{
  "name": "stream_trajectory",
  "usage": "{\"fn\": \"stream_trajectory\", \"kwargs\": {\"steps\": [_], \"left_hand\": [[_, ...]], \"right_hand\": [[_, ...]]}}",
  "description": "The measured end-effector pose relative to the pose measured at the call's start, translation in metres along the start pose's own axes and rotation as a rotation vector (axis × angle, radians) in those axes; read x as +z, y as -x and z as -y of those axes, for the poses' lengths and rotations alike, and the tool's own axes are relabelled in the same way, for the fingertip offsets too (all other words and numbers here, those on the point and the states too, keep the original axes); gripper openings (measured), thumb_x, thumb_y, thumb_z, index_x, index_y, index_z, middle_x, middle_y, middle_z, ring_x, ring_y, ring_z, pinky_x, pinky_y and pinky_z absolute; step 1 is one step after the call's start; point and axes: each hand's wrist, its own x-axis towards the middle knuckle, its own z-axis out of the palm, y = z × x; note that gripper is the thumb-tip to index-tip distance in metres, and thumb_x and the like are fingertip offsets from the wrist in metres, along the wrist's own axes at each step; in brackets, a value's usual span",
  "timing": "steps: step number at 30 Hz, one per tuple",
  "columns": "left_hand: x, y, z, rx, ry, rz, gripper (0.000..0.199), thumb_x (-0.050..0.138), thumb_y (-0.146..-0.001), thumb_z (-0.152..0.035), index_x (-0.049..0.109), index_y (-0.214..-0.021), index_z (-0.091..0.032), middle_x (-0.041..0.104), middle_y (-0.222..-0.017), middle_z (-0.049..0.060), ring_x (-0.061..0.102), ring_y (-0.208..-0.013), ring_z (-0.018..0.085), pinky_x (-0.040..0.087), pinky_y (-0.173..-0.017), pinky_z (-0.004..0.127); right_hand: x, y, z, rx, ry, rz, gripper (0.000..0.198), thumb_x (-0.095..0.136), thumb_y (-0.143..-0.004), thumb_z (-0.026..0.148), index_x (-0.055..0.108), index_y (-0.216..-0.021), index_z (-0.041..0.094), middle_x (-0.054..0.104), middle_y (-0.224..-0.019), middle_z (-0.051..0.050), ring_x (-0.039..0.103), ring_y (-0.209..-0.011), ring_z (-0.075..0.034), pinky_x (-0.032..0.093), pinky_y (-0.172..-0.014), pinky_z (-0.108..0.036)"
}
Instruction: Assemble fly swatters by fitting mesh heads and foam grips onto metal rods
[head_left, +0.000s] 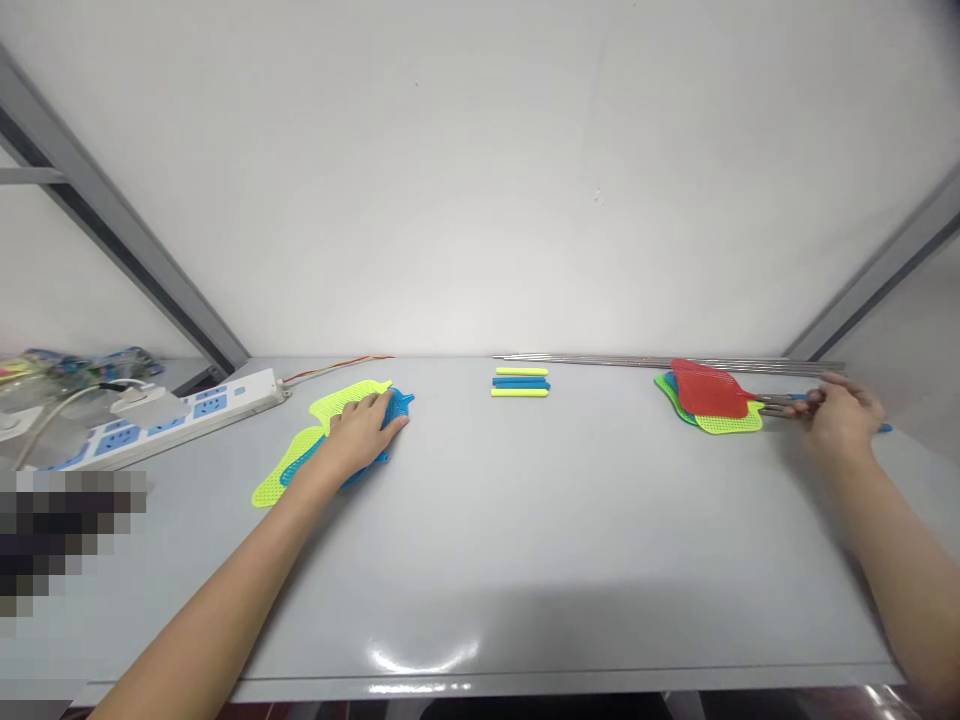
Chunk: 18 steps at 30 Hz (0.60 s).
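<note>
My left hand (364,435) lies spread on a loose blue fly swatter head (397,402), fingers stretched over it and thumb apart. Around it are yellow-green swatter heads (274,487) and more blue mesh, partly covered by my palm and wrist. At the far right, my right hand (844,415) is closed round the rods of several fly swatters (709,390), their handles mostly hidden in the fingers. The red head is on top, with yellow-green, green and blue heads under it. Blue and yellow-green handle tubes (519,382) lie in a small row between my hands.
Several thin metal rods (600,360) lie along the back wall. A white power strip (202,405) with plugged-in chargers sits at the left, a red and yellow wire (337,366) behind it. Grey metal posts (885,255) frame the grey table (555,540).
</note>
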Motion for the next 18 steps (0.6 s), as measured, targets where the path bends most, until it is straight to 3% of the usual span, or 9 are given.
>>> {"fn": "stream_trajectory", "kwargs": {"steps": [7,11,18], "left_hand": [[0.003,-0.004,0.005,0.088,0.013,-0.061,0.047,0.031,-0.077,-0.045,0.039,-0.118,-0.023,0.043,-0.121,0.005,0.034,-0.110,0.025,0.028,-0.088,0.037],[0.005,-0.005,0.006,0.108,0.022,-0.092,0.045,0.031,-0.077,-0.044,0.040,-0.117,-0.023,0.042,-0.120,0.004,0.035,-0.109,0.023,0.029,-0.089,0.033],[0.008,-0.004,0.003,-0.005,0.030,-0.121,0.054,0.027,-0.077,-0.046,0.033,-0.122,-0.015,0.032,-0.126,0.014,0.026,-0.116,0.029,0.024,-0.091,0.042]], "right_hand": [[0.014,0.025,0.007,-0.128,-0.043,0.158,0.022,0.042,-0.061,0.007,0.050,-0.080,0.018,0.038,-0.050,0.007,0.040,-0.034,-0.004,0.039,-0.033,-0.016],[0.023,0.044,0.011,-0.164,-0.051,0.283,0.022,0.046,-0.062,0.011,0.052,-0.082,0.018,0.038,-0.050,0.006,0.038,-0.035,-0.004,0.037,-0.032,-0.016],[0.065,0.097,0.028,-0.012,0.034,0.750,0.017,0.056,-0.065,0.021,0.058,-0.080,0.017,0.045,-0.057,0.002,0.045,-0.044,-0.007,0.041,-0.038,-0.020]]}}
